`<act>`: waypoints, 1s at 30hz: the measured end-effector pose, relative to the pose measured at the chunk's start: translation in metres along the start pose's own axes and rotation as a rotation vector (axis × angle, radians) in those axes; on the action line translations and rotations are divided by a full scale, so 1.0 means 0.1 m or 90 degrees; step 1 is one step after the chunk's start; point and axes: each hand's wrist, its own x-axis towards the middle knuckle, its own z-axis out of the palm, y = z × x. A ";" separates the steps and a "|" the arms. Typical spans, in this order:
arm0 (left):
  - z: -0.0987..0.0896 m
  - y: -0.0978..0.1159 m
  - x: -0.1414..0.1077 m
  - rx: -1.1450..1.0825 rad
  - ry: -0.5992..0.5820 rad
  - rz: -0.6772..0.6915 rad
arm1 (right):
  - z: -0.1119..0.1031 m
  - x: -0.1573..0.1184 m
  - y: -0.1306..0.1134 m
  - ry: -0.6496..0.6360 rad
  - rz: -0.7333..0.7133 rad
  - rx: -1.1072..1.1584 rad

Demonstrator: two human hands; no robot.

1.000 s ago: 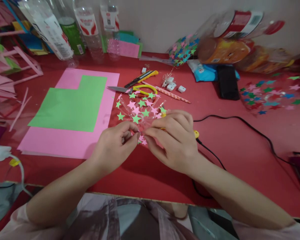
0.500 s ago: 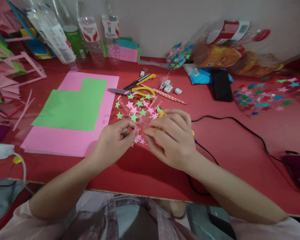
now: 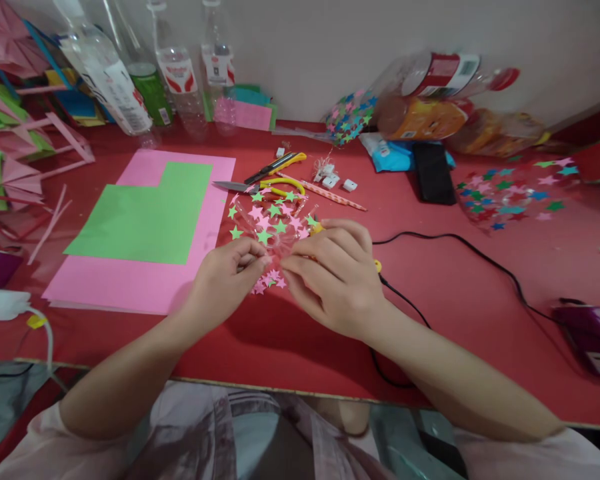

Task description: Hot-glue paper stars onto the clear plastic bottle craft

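My left hand (image 3: 230,273) has its thumb and forefinger pinched together at the near side of a clear plastic piece (image 3: 275,243) covered in pink and green paper stars. Facing it, my right hand (image 3: 337,277) is curled, its thumb and fingertips close to the same plastic. Yellow ends of what looks like a glue gun (image 3: 317,228) show on either side of my right hand, and a black cord runs from it; its body is hidden by the hand. Just what lies between my fingertips is too small to make out.
Green paper (image 3: 140,223) lies on pink sheets (image 3: 105,283) at left. Beyond the plastic are scissors (image 3: 280,185), a cutter (image 3: 275,167) and a striped straw (image 3: 340,195). A phone (image 3: 434,173), a star-covered piece (image 3: 510,193) and a black cord (image 3: 480,243) lie right. Bottles (image 3: 180,80) line the wall.
The view has shifted slightly, so most things appear a little further left. My hands keep nearly the same pose around the star-covered plastic.
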 end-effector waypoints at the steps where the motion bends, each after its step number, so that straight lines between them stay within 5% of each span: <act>1: 0.00 0.00 0.00 -0.004 0.001 0.000 | 0.00 0.00 0.00 -0.003 0.001 -0.002; 17: -0.01 0.00 0.01 0.030 0.034 0.037 | -0.05 0.04 0.04 -0.014 -0.007 -0.033; 30: -0.11 -0.07 0.01 0.186 0.133 0.143 | -0.11 -0.04 0.24 -0.009 0.035 -0.054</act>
